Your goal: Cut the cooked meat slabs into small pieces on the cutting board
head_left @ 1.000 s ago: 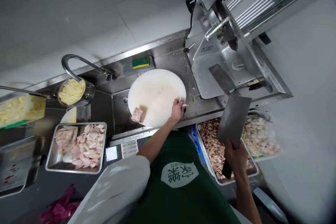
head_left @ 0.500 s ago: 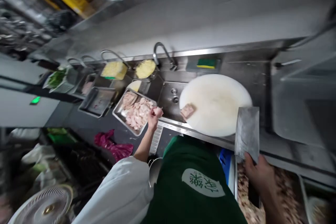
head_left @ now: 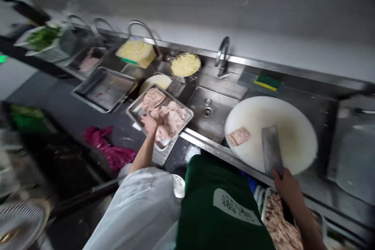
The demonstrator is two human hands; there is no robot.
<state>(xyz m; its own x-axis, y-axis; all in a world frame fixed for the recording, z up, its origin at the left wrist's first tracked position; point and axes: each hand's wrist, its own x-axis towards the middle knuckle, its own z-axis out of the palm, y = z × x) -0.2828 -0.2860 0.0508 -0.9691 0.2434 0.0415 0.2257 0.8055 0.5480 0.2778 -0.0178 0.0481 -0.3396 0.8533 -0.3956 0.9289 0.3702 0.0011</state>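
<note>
The round white cutting board (head_left: pixel 293 125) is the landmark here. At its near edge, the right hand (head_left: pixel 290 189) wraps firmly round the handle of a cleaver (head_left: pixel 272 150), the blade reaching over the board; whether the steel touches it I can't tell. Well to the board's left, the left hand (head_left: pixel 150 123) rests among pale meat pieces (head_left: pixel 172 117) in a metal tray (head_left: pixel 175 99), its fingers apart, though whether they pinch a piece is hidden. The main risk seems the cleaver: with the two hands so far apart, inattention could let the edge swing or catch the apron (head_left: pixel 216 211). A wet grip could let a meat piece slip, and pressing on the tray's near side might tip it, since its support is unclear. The meat slab (head_left: pixel 239 136) on the board's left part lies close to the rim, so a knock could send it into the steel sink (head_left: pixel 202 125) just left of the board. Behind the board sits a green-and-yellow sponge (head_left: pixel 267 82); farther back is a grey wall (head_left: pixel 263 39), and far left of the board, a magenta bag (head_left: pixel 108 146).
</note>
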